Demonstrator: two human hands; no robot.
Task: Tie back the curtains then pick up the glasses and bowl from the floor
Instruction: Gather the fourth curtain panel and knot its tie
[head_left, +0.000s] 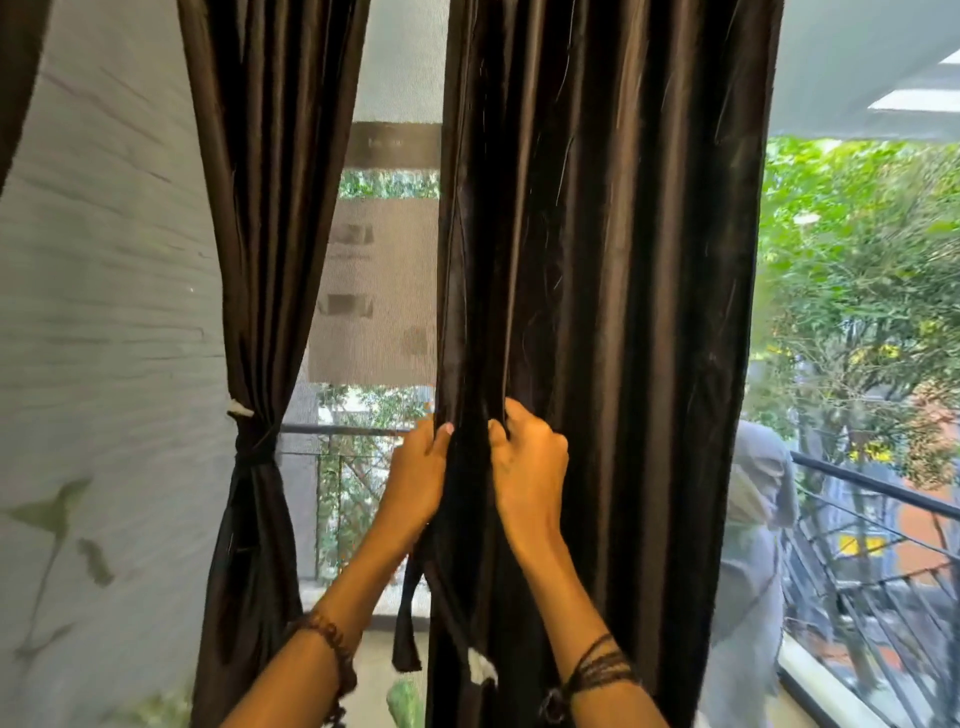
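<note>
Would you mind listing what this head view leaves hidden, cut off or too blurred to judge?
- Glasses and bowl: not in view; the floor lies below the bottom edge.
- Left hand: its fingers are hidden behind the right curtain fold it grips.
- Loose strap: its upper end is hidden behind the left forearm and curtain.
- Window signs: text blurred by the mesh screen.
- Left curtain tieback: its knot is too dark to make out.
- Right hand grips the fold; the palm faces away.

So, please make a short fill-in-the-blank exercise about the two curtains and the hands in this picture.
1. The left curtain is already ____ back with a band.
2. Both hands grip the ____ curtain.
3. The left hand and the right hand gather the cloth near its ____ edge.
4. Each wrist wears a dark ____.

Missing words: tied; right; left; bracelet
</note>
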